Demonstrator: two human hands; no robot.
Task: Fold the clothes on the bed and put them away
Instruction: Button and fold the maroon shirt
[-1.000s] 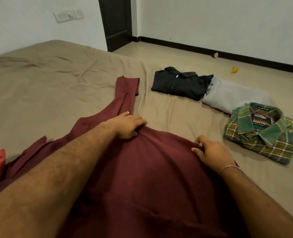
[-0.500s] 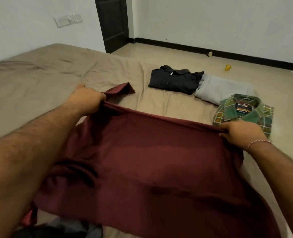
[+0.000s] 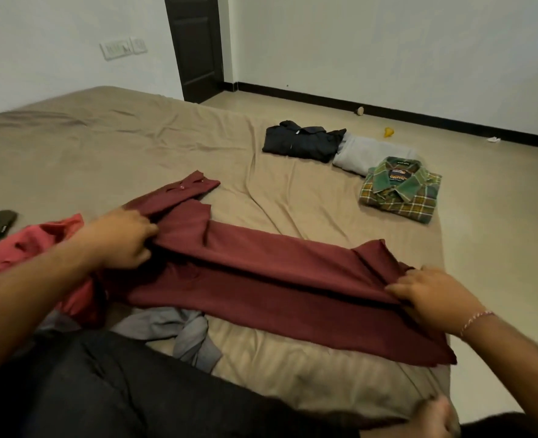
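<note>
Maroon shirt (image 3: pixel 261 273), lying lengthwise-folded on bed (image 3: pixel 135 147): left hand (image 3: pixel 125 238) and right hand (image 3: pixel 428 295) are pinching its ends; crosswise fold likely coming next.

The long maroon cotton shirt (image 3: pixel 261 276) lies across the tan-sheeted bed (image 3: pixel 135 147) before me; three folded garments sit far right: black shirt (image 3: pixel 302 141), grey garment (image 3: pixel 365 152), green plaid shirt (image 3: pixel 400 191).

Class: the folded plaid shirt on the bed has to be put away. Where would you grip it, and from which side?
Probably slide both hands under the plaid shirt from its left and right folded edges. It lies flat, collar up, with the grey garment touching its far corner, so a two-sided lift should keep the folds.
</note>
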